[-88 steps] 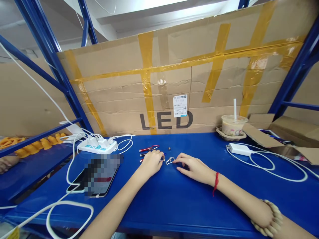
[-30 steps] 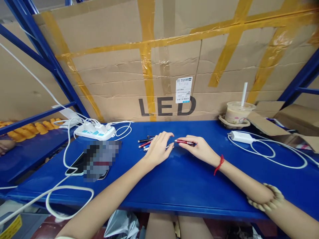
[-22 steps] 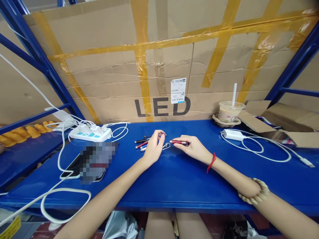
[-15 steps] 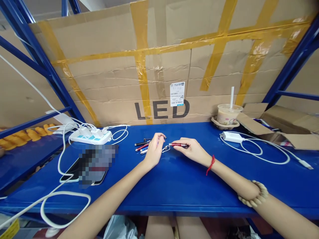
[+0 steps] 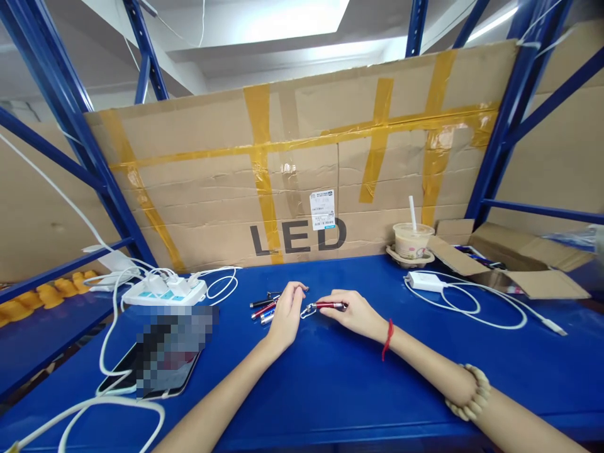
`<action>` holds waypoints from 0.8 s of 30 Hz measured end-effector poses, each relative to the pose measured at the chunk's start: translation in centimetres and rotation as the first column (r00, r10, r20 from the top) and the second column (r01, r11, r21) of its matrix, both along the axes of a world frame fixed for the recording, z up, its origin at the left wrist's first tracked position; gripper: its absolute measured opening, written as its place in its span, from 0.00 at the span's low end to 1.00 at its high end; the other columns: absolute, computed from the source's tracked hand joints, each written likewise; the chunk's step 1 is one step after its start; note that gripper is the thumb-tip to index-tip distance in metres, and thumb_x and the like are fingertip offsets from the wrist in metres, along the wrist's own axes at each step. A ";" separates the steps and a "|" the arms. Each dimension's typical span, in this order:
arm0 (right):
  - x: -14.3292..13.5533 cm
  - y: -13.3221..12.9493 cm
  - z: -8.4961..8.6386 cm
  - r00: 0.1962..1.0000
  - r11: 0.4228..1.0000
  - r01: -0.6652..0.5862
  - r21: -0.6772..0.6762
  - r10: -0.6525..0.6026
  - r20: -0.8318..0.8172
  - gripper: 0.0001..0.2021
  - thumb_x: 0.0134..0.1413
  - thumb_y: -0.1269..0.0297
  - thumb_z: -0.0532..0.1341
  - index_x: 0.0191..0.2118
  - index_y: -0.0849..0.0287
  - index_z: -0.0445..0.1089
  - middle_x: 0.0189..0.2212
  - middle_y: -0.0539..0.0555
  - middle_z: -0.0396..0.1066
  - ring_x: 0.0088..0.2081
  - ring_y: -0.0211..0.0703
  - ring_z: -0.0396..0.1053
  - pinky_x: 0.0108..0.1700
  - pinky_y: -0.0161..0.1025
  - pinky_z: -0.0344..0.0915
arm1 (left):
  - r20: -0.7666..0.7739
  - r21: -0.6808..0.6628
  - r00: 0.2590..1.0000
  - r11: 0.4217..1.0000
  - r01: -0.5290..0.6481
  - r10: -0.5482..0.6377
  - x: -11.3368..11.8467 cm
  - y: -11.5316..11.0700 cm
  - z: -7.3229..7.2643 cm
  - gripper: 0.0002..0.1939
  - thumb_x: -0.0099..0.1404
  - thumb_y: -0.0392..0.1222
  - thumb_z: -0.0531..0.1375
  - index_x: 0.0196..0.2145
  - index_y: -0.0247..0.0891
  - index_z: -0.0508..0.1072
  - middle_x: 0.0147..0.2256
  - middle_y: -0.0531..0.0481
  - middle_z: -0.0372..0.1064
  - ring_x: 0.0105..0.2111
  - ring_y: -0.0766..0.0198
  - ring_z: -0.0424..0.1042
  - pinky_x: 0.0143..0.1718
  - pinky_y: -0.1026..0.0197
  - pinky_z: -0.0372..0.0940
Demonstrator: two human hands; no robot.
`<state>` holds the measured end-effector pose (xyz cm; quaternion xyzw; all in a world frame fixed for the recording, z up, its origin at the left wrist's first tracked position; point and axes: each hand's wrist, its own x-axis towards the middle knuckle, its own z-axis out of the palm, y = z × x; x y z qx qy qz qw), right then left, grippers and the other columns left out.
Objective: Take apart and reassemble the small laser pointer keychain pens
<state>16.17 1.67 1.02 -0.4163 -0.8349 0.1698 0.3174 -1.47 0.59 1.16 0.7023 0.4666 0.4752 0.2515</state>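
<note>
My right hand (image 5: 356,313) is closed, pinching a slim red keychain flashlight (image 5: 326,305) between thumb and fingers. The flashlight lies level, and a silver clasp with a loop (image 5: 308,309) hangs from its left end near my left hand. My left hand (image 5: 289,314) stands on its edge, slightly cupped, with its fingers stretched out and partly hidden behind the thumb. Just left of it, several similar slim tubes lie side by side on the blue tabletop (image 5: 330,390): a black one (image 5: 258,304), a red one (image 5: 262,311) and a silver-and-blue one (image 5: 267,317). My left hand covers their right ends.
On the left are a white power strip (image 5: 134,294) with cables and a phone-like device (image 5: 179,377), partly pixelated. To the right lie a white adapter (image 5: 427,281) with its cable, a drink cup (image 5: 413,242) and an open carton (image 5: 547,283). Behind stands a large cardboard sheet (image 5: 212,207).
The head view has tilted upward, so more ceiling shows. My right hand still holds the red flashlight, its clasp end close to my left hand. My left hand keeps its place beside the tubes.
</note>
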 end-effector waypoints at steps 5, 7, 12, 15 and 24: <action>-0.1 -0.3 0.2 1.000 0.999 0.025 -0.020 -0.025 0.011 0.13 0.52 0.53 0.55 0.38 0.49 0.73 0.30 0.49 0.71 0.30 0.37 0.66 0.31 0.32 0.58 | 0.003 -0.008 1.000 1.000 -0.002 0.002 0.0 -0.2 0.1 0.15 0.66 0.48 0.41 0.35 0.40 0.62 0.34 0.50 0.63 0.35 0.63 0.62 0.40 0.61 0.56; -0.1 -0.3 0.2 0.999 0.999 0.030 -0.022 -0.030 0.014 0.12 0.51 0.54 0.56 0.37 0.49 0.73 0.31 0.49 0.71 0.31 0.37 0.67 0.32 0.32 0.58 | 0.002 -0.007 1.000 1.000 -0.003 0.003 0.0 -0.2 0.1 0.15 0.65 0.49 0.41 0.34 0.40 0.62 0.34 0.50 0.63 0.35 0.63 0.62 0.41 0.60 0.56; -0.1 -0.4 0.4 0.999 0.999 0.053 -0.009 -0.052 0.015 0.12 0.51 0.54 0.56 0.35 0.51 0.74 0.30 0.49 0.72 0.32 0.37 0.67 0.33 0.32 0.58 | 0.045 0.004 0.999 1.000 0.014 -0.014 -0.2 0.2 -0.2 0.18 0.65 0.52 0.41 0.33 0.39 0.63 0.32 0.49 0.63 0.34 0.62 0.62 0.41 0.59 0.56; -0.2 -0.5 0.5 0.998 0.998 0.064 -0.004 -0.064 0.019 0.11 0.50 0.54 0.57 0.34 0.51 0.74 0.30 0.48 0.72 0.31 0.38 0.67 0.32 0.33 0.58 | 0.093 -0.021 0.996 1.000 0.020 -0.018 -0.2 0.6 -0.5 0.20 0.64 0.53 0.40 0.32 0.39 0.64 0.31 0.49 0.63 0.33 0.62 0.63 0.38 0.59 0.57; -0.1 -0.4 0.6 0.994 0.994 0.106 0.018 -0.107 0.027 0.13 0.50 0.51 0.56 0.31 0.51 0.74 0.28 0.47 0.72 0.30 0.36 0.68 0.30 0.32 0.56 | 0.297 -0.177 0.954 0.984 0.017 0.037 -0.1 1.2 -0.4 0.28 0.63 0.55 0.36 0.39 0.37 0.69 0.41 0.44 0.68 0.44 0.57 0.66 0.45 0.53 0.57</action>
